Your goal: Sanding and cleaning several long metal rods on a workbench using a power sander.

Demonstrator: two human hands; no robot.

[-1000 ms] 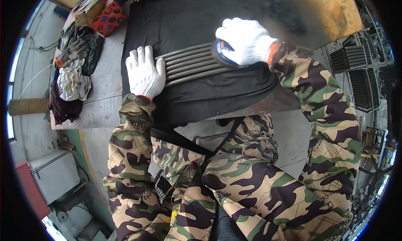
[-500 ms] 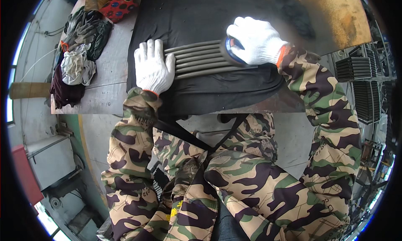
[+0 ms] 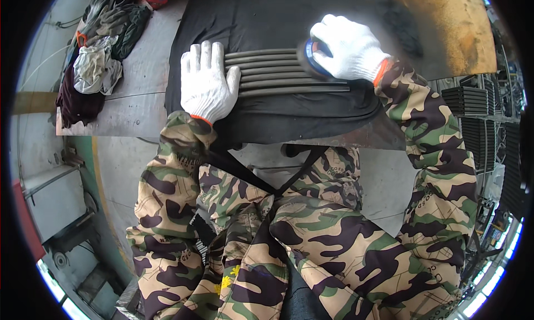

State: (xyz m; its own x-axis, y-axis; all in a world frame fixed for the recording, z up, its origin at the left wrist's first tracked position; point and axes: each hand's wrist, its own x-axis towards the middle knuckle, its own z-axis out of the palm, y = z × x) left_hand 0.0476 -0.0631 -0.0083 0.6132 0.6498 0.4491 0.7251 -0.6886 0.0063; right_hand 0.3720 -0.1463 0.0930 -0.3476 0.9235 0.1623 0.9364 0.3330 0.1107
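On the left I see a heap of crumpled rags (image 3: 92,70), grey, white and dark maroon, lying on a smooth, scuffed metal tabletop (image 3: 146,106). Next comes the left hand (image 3: 209,85) in a white knit glove with an orange cuff edge: I have it flat and open, fingers straight and close together, thumb out to the side, covering the left ends of the rods (image 3: 271,70). These are slim, round, dull grey and straight, lying side by side across a soft, wrinkled black cloth (image 3: 289,122); the nearest one sticks out farther right. Over their right part, the right hand (image 3: 349,48), gloved alike, curls around a round tool (image 3: 311,56) with a blue rim; its edge is blurred and I can't tell its underside. Farther right lies a brown, stained board (image 3: 459,28).
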